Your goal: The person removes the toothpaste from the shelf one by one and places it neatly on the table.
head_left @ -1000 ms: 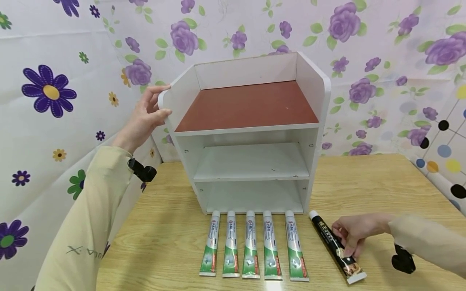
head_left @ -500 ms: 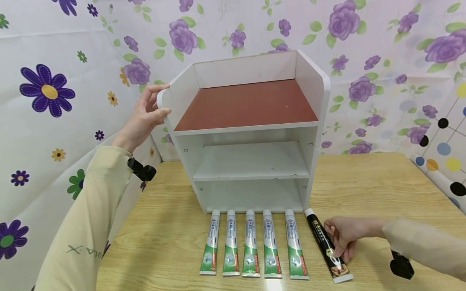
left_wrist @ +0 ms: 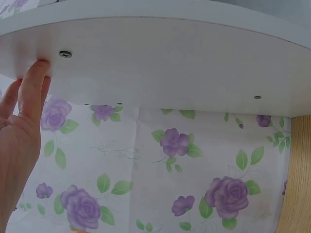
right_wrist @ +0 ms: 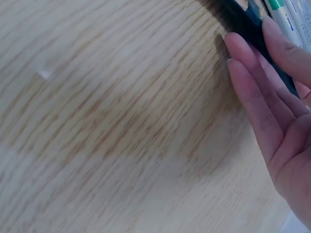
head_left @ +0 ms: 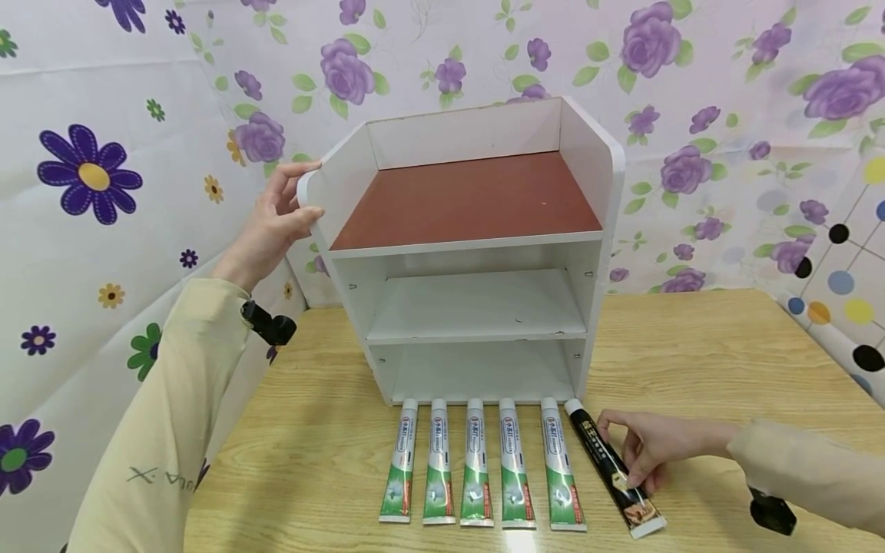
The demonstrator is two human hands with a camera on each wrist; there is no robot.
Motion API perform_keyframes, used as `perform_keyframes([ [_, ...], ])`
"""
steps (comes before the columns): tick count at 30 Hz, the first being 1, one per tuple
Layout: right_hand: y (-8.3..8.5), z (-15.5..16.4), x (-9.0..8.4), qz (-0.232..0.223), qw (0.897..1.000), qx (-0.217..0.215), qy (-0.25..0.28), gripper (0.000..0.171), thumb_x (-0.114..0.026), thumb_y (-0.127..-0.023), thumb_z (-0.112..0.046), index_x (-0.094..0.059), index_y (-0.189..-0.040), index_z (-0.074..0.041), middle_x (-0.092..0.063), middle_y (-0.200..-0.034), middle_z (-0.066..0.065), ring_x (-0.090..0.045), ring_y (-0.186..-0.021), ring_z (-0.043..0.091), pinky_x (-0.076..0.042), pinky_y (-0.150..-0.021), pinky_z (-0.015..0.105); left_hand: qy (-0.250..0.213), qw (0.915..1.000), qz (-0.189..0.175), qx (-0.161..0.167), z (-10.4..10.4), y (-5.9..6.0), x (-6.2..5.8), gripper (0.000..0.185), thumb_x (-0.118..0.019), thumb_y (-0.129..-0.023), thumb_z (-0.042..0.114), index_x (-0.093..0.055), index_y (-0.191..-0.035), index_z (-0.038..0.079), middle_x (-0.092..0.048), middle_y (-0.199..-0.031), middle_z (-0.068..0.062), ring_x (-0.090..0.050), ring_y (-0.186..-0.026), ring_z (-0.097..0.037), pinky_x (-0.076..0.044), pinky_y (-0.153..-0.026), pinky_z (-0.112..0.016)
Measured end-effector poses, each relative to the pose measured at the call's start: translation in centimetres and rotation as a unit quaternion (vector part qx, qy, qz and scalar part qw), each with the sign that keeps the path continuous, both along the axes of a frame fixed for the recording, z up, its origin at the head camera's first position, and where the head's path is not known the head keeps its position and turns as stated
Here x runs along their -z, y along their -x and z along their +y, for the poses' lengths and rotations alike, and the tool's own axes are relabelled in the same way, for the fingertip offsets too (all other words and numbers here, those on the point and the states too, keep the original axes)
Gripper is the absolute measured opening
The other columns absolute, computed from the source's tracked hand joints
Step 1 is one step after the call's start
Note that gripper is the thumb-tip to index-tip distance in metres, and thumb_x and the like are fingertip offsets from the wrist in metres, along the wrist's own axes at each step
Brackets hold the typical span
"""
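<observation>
A small white shelf unit (head_left: 456,244) with a red-brown top board stands on the table. High on its left side panel, my left hand (head_left: 271,219) holds the edge, thumb at the front and fingers over the outer side. The left wrist view shows those fingers against the white panel (left_wrist: 170,63). At the right, my right hand (head_left: 653,445) grips a black toothpaste tube (head_left: 600,445) by its side, thumb on top. The tube lies slanted, white cap toward the shelf unit. Left of it several green-and-white toothpaste tubes (head_left: 477,461) lie in a row, caps toward the unit.
The wooden table (head_left: 691,346) extends to both sides of the shelf unit. Flowered cloth (head_left: 429,46) hangs behind and at the left; a dotted cloth (head_left: 840,283) hangs at the right. The unit has a middle shelf (head_left: 477,307) and a lower compartment.
My right hand has slid the black toothpaste tube to the left, closer to the row of green-and-white tubes. My left hand stays on the shelf unit.
</observation>
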State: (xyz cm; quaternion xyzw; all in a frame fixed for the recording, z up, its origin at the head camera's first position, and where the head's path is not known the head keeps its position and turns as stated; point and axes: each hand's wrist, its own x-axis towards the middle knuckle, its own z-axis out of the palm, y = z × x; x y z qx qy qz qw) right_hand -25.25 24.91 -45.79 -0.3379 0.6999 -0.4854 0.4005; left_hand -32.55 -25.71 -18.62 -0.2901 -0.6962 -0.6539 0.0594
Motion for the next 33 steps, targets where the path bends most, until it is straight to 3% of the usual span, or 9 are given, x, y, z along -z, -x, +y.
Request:
perform_keyframes([
  [9,0.2,0.1,-0.2,0.032,0.999,-0.025,-0.012,0.075,-0.067,-0.08,-0.006,-0.024,-0.142,-0.009,-0.061,-0.071,0.012,-0.061,-0.052,0.023,-0.047,-0.043,0.046,0.001,1.0,0.004,0.0,-0.1,-0.1,-0.1,0.05,-0.055,-0.085,-0.003,-0.043,-0.127,0.02,-0.036,-0.13,-0.011,-0.043,-0.105,-0.024,-0.046,-0.073,-0.029],
  [19,0.3,0.0,0.2,0.063,0.998,-0.02,0.0,0.075,-0.071,-0.076,-0.005,-0.029,-0.137,-0.007,-0.057,-0.074,0.012,-0.058,-0.058,0.016,-0.05,-0.045,0.037,0.001,1.0,0.001,0.002,-0.1,0.0,0.0,0.05,-0.055,-0.085,-0.004,-0.043,-0.128,0.019,-0.037,-0.129,-0.012,-0.043,-0.105,-0.024,-0.047,-0.072,-0.029],
  [26,-0.2,-0.4,0.6,0.03,0.999,0.008,0.019,0.076,-0.072,-0.075,-0.004,-0.026,-0.136,-0.005,-0.057,-0.072,0.015,-0.059,-0.053,0.023,-0.048,-0.044,0.044,0.005,1.0,0.0,-0.004,-0.2,0.0,0.0,0.05,-0.055,-0.085,-0.003,-0.043,-0.128,0.02,-0.038,-0.129,-0.011,-0.043,-0.105,-0.024,-0.046,-0.072,-0.029],
  [33,-0.3,-0.7,1.0,0.027,0.999,0.026,0.019,0.074,-0.071,-0.076,-0.005,-0.025,-0.134,-0.003,-0.057,-0.069,0.015,-0.058,-0.049,0.023,-0.048,-0.043,0.045,0.005,1.0,-0.001,-0.002,-0.1,0.0,0.0,0.05,-0.055,-0.085,-0.004,-0.043,-0.128,0.019,-0.036,-0.13,-0.012,-0.043,-0.105,-0.024,-0.046,-0.073,-0.03],
])
